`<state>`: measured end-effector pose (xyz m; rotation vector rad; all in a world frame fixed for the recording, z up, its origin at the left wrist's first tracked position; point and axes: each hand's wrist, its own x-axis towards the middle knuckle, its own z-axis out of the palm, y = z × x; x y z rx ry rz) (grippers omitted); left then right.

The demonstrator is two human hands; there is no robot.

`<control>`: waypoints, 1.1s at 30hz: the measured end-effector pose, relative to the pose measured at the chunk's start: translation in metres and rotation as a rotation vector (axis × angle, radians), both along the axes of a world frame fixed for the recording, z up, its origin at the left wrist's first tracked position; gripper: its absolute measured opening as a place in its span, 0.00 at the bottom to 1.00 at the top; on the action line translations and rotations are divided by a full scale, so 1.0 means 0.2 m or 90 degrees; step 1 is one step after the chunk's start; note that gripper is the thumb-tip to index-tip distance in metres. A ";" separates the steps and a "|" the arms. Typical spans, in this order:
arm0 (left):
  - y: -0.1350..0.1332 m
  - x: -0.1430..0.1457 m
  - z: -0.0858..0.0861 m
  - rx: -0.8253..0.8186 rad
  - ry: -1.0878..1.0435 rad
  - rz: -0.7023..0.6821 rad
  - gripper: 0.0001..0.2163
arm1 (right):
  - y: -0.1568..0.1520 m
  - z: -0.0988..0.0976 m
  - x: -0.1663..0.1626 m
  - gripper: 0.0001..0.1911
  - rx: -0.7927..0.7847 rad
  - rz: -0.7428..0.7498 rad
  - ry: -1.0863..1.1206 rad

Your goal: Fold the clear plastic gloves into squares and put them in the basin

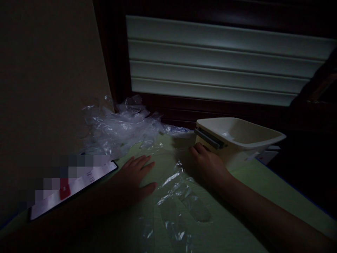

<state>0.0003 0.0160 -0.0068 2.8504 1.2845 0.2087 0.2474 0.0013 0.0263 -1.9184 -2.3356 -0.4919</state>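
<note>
A clear plastic glove (171, 196) lies spread on the green tabletop, its finger-like strips pointing toward me. On its left side, my left hand (138, 175) is open, fingers spread and palm down by the glove's far edge. My right hand (207, 161) has its fingers curled together at the far right of the glove, where the thin film runs up to the fingertips. It appears to pinch that edge, though dim light hides the exact contact. Just beyond these knuckles stands a cream plastic bin (237, 140) with a grey handle (209, 138).
A heap of crumpled clear plastic (121, 126) is piled at the back left against the wall. A phone (76, 189) with a lit screen lies left of my left arm. Behind the green tabletop (252, 200) is a dark-framed slatted panel (216, 59). The table's edge runs along the right.
</note>
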 end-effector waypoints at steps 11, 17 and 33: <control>-0.01 -0.02 -0.01 0.018 -0.005 -0.004 0.26 | 0.05 -0.09 0.05 0.18 0.011 0.074 0.312; -0.01 0.00 0.01 -0.003 0.014 -0.001 0.27 | 0.09 -0.14 0.06 0.09 0.066 0.112 0.334; 0.00 0.00 0.00 0.015 0.025 0.013 0.27 | -0.01 0.03 0.01 0.11 0.066 0.145 -0.162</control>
